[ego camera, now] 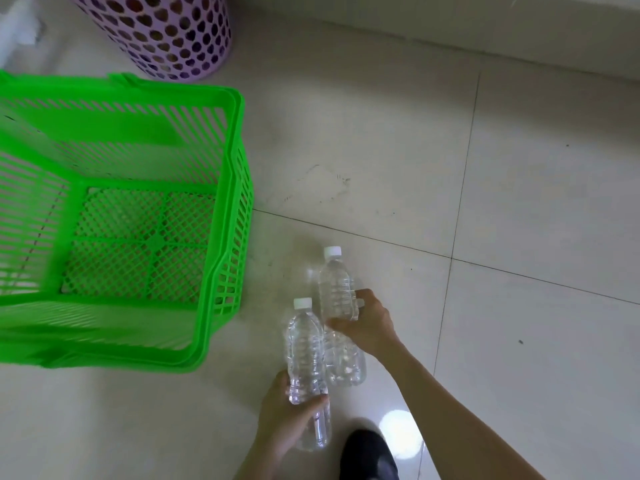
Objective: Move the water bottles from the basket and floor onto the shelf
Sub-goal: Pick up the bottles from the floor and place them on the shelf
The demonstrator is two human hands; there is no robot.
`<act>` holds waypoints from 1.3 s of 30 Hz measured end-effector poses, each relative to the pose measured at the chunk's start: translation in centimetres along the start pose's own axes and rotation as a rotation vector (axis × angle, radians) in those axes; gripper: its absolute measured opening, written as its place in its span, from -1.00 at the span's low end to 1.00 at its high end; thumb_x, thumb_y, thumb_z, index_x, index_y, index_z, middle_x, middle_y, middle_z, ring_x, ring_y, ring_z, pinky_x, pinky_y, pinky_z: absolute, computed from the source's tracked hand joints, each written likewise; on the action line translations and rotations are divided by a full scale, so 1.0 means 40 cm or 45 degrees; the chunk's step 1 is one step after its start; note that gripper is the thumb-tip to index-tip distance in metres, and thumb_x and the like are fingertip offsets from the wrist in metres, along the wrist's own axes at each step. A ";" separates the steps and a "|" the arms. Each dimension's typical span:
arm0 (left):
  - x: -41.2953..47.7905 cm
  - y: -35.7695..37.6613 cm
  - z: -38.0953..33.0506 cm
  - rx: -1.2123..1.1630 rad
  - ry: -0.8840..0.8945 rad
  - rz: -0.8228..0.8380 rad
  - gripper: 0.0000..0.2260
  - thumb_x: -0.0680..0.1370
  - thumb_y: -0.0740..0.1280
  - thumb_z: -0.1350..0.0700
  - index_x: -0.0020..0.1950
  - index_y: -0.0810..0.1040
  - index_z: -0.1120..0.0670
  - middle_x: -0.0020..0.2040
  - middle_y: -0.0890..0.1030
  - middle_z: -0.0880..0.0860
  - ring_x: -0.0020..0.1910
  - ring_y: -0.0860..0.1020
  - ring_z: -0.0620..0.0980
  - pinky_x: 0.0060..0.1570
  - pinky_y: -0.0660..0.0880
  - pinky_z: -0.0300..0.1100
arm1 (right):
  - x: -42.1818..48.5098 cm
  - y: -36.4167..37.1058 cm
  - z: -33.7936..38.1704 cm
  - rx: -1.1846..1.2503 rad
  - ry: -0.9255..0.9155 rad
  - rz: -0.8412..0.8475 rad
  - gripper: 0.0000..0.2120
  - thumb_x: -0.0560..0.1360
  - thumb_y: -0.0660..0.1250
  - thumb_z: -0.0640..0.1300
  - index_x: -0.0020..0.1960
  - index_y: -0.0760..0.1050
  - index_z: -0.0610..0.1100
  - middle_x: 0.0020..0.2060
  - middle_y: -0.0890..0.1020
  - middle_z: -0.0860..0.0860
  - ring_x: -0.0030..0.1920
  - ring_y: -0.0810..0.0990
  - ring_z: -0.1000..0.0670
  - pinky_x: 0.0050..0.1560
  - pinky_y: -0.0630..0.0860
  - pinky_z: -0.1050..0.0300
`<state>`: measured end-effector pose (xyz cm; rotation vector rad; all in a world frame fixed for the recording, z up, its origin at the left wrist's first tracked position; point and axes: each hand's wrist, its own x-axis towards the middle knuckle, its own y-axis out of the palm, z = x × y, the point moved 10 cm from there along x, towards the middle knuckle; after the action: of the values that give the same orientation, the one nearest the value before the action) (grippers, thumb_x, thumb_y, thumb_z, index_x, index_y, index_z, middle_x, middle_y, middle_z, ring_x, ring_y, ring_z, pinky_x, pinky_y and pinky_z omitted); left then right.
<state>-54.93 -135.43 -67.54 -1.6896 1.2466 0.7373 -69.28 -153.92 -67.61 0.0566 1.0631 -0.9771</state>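
My left hand (287,420) grips a clear, white-capped water bottle (304,351) near its base, cap pointing away from me. A second clear bottle (320,433) shows just below that hand's thumb; whether the hand holds it too I cannot tell. My right hand (367,323) is curled round the lower part of another white-capped bottle (336,285). Under the right wrist is one more clear bottle (346,365), its cap hidden. The green plastic basket (235,202) stands on the floor to the left with nothing visible inside. The shelf is out of view.
A purple perforated bin (166,36) stands behind the basket at the top left. The floor is pale tile, with a wall base along the top right. My dark shoe (367,455) is at the bottom edge, right of the left hand.
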 end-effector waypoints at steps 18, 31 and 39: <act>-0.297 -0.044 -0.212 -0.401 -0.014 0.322 -0.67 0.38 0.54 0.26 0.10 0.58 0.09 -0.15 0.71 0.01 -0.27 0.66 -0.16 -0.34 0.50 -0.32 | -0.283 -0.173 0.043 0.539 0.174 0.112 -0.46 0.30 0.57 -0.22 0.20 0.43 -0.06 -0.17 0.69 -0.08 -0.29 0.61 -0.03 -0.28 0.59 0.07; -0.773 -0.200 -0.529 -0.498 0.123 0.364 -0.49 0.29 0.56 0.15 0.21 0.55 0.00 0.11 0.68 0.03 0.14 0.63 0.06 0.29 0.42 0.22 | -0.732 -0.466 0.354 0.804 0.068 0.030 -0.47 0.31 0.56 -0.27 0.18 0.43 -0.03 -0.20 0.73 -0.03 -0.29 0.65 -0.01 -0.30 0.55 0.13; -1.054 -0.327 -0.707 -0.601 0.232 0.304 -0.47 0.23 0.58 0.12 0.18 0.57 -0.01 0.11 0.67 0.06 0.18 0.60 0.18 0.26 0.43 0.22 | -1.022 -0.636 0.597 0.842 -0.110 0.024 -0.44 0.24 0.58 -0.22 0.17 0.45 -0.05 -0.17 0.71 -0.06 -0.24 0.66 -0.04 -0.19 0.53 0.01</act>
<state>-57.08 -141.77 -15.55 -2.0420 1.5025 1.1084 -75.31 -154.08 -14.21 0.5591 0.6230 -1.2672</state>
